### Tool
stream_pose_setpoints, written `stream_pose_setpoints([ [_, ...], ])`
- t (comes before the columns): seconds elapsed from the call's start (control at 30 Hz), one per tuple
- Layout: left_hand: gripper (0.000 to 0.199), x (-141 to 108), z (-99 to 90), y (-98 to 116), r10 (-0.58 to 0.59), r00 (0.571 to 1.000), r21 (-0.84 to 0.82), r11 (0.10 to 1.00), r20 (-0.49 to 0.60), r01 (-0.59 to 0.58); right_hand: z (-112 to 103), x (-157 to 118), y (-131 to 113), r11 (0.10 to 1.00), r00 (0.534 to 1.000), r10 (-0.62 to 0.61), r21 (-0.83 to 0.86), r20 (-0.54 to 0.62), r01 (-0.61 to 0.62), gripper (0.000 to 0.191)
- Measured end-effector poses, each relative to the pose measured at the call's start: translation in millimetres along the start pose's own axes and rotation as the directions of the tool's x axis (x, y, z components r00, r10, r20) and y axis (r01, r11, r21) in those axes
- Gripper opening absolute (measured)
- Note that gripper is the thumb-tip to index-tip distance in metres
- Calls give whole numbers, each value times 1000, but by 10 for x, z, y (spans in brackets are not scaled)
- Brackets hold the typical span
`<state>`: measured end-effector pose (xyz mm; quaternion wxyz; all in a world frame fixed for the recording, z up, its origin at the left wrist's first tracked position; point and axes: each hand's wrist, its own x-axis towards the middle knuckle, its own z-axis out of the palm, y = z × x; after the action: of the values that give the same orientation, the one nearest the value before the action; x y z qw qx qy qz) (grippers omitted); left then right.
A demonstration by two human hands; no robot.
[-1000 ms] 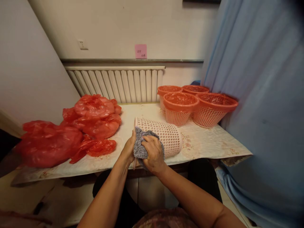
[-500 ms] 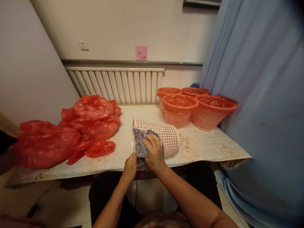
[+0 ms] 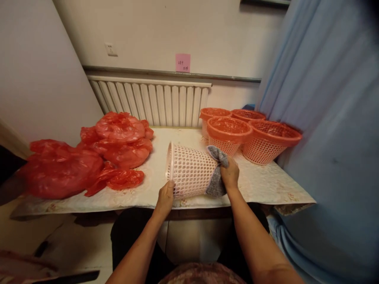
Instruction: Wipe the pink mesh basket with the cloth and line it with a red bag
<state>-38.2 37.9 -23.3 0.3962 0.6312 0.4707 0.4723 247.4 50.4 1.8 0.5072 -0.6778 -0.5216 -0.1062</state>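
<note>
A pale pink perforated basket [image 3: 192, 171] lies on its side near the front edge of the table, its open rim to the left. My left hand [image 3: 166, 197] grips that rim at its lower front, the fingers closed on it. Against the basket's base at the right, my right hand [image 3: 230, 174] holds a grey cloth [image 3: 217, 183], part of which bunches up above the fingers. Some fingertips are hidden by the cloth.
Several baskets lined with red bags [image 3: 229, 128] stand at the back right beside a blue curtain [image 3: 331, 118]. Red plastic bags [image 3: 66, 167] heap on the left of the patterned tablecloth [image 3: 254, 189]. Behind is a white radiator [image 3: 154, 102].
My right hand has moved with the cloth from the basket's side near the rim to its base at the right. The left hand still holds the rim. The view has shifted slightly.
</note>
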Motion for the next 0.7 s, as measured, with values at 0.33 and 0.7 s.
stream_pose_setpoints([
  [0.33, 60, 51, 3, -50, -44, 999, -52, 998, -12, 43, 130, -549, -447, 972, 962, -219, 51, -164, 230, 27],
  [0.7, 58, -5, -16, -5, -21, 1000, 25, 999, 10, 21, 306, -478, -1415, 907, 930, -363, 253, 65, 336, 32],
])
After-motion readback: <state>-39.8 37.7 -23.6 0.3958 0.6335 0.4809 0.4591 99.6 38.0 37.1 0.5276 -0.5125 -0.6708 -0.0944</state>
